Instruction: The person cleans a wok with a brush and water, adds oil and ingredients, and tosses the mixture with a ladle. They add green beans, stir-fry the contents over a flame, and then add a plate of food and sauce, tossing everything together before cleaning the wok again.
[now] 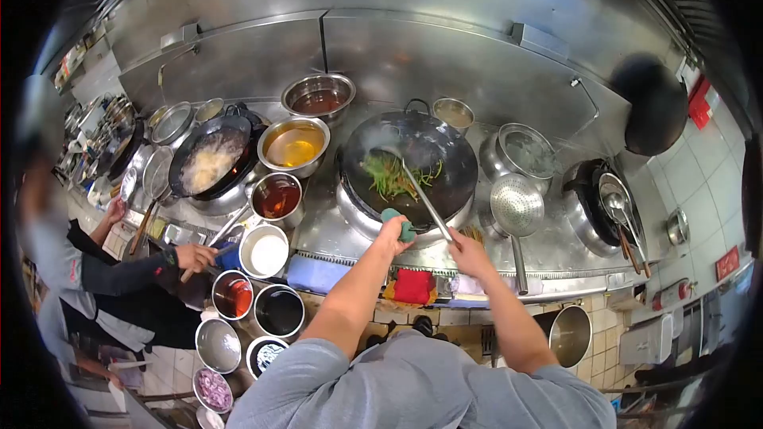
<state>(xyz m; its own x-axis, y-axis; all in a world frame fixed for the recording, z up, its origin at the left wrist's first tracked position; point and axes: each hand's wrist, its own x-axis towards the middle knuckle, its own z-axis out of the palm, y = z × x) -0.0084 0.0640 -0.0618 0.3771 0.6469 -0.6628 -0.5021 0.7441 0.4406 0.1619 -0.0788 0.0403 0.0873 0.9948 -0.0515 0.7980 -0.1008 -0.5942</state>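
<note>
L hand (395, 234) grips green cloth (399, 225) at blk wok (458, 160) rim; R hand (469, 254) holds metal ladle (429, 205) in stringy greens (389, 179), bare curve R.

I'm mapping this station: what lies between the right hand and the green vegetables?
In the head view, a long metal handle spans from the right hand to the green vegetables, crossing part of the wok.

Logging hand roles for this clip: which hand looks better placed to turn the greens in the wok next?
Probably the right hand: it grips the long-handled utensil, whose far end reaches the greens. The left hand holds a green cloth at the near edge of the wok, so it seems occupied.
</note>
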